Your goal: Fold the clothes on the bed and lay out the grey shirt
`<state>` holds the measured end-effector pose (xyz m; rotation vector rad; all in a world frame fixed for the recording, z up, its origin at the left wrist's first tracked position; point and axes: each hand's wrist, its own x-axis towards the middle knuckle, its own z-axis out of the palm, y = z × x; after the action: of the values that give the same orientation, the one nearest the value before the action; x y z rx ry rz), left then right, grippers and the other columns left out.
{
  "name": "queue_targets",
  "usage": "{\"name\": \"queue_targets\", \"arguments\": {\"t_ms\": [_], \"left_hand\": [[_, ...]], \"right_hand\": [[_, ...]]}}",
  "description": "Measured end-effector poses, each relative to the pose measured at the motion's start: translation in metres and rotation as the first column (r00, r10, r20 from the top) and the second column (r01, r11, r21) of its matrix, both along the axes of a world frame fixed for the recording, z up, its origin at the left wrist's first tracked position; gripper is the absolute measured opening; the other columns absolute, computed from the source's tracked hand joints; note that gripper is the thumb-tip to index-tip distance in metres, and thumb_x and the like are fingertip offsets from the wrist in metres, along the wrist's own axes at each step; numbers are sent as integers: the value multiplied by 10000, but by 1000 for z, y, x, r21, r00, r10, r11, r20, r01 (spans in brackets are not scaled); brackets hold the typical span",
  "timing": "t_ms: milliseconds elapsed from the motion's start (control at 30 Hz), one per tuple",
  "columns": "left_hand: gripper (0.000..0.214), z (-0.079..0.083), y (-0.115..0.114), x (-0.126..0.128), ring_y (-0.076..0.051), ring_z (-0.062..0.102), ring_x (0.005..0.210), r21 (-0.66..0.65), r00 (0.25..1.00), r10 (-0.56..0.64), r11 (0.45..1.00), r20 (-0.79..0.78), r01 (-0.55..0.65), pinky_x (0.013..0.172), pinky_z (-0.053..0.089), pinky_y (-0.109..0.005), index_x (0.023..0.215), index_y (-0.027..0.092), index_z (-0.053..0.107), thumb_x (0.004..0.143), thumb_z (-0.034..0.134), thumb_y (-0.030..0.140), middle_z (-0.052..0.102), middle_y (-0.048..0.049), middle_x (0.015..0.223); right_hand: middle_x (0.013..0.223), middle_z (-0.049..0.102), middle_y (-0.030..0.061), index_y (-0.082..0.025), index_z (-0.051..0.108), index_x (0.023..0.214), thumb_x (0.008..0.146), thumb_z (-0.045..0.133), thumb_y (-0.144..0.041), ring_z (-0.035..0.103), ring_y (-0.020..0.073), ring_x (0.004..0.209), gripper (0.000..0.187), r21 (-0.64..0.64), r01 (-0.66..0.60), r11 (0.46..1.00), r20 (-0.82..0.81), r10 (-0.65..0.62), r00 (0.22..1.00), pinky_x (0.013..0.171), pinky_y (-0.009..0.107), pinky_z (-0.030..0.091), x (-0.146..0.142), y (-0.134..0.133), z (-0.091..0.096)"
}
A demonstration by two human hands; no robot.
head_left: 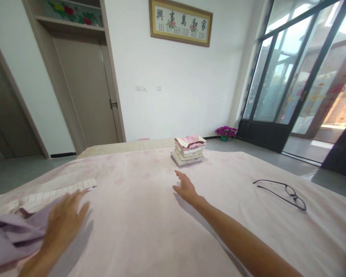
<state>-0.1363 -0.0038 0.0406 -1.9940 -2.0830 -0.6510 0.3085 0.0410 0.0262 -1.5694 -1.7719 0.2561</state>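
Note:
My left hand reaches over loose clothes at the left, fingers stretched and thumb apart. Beside and partly under it lies a crumpled purple garment. A cream striped garment spreads just beyond, its right end near my fingertips; whether they touch it I cannot tell. My right hand hovers over the pale pink sheet with its fingers apart and nothing in them. Past its fingertips stands a neat stack of folded clothes, with a pink and cream piece on top.
Black-framed eyeglasses lie unfolded on the sheet at the right. Beyond the bed's far edge, a pot of purple flowers stands on the floor by the glass doors. A closed door is at the back left.

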Motion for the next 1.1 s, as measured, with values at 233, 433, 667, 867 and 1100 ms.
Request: {"name": "queue_targets", "arguments": {"t_ms": [233,433,667,867,1100], "left_hand": [[593,-63,5,76,-307,360,1419,-231,988,-111,969,-106,84,1170,228,-513,1429,163,497,941,295,433,453,-119,1507],[602,-69,13,65,-281,451,1361,-121,982,-154,983,-107,141,1157,298,-474,1373,144,570,935,275,434,513,-126,1456],[564,-73,15,65,-271,505,1314,-38,983,-180,983,-31,179,1136,359,-466,1313,172,624,916,336,449,570,-109,1402],[547,-68,15,67,-283,520,1296,-31,982,-188,982,17,188,1120,380,-488,1305,170,626,906,363,437,580,-115,1387],[521,-55,11,74,-262,515,1298,-73,984,-178,981,13,178,1127,372,-464,1295,166,631,921,349,392,588,-109,1380]], "right_hand": [[1620,128,161,-224,267,1537,748,628,-127,150,342,1467,873,330,149,932,518,-311,797,1157,498,188,62,71,43],[1636,77,152,-282,311,1519,848,517,-100,46,379,1486,725,408,55,911,708,-354,610,1120,649,37,76,124,56],[1632,156,105,-279,482,1408,898,479,-168,77,395,1477,522,353,39,935,767,-313,560,1072,729,70,74,146,49],[1627,179,95,-227,598,1232,917,419,-149,153,374,1454,371,350,39,936,779,-314,543,1012,617,327,80,144,47],[1404,466,136,-185,639,1127,871,466,-85,419,278,1198,325,255,47,966,784,-235,574,797,321,484,83,142,80]]}}
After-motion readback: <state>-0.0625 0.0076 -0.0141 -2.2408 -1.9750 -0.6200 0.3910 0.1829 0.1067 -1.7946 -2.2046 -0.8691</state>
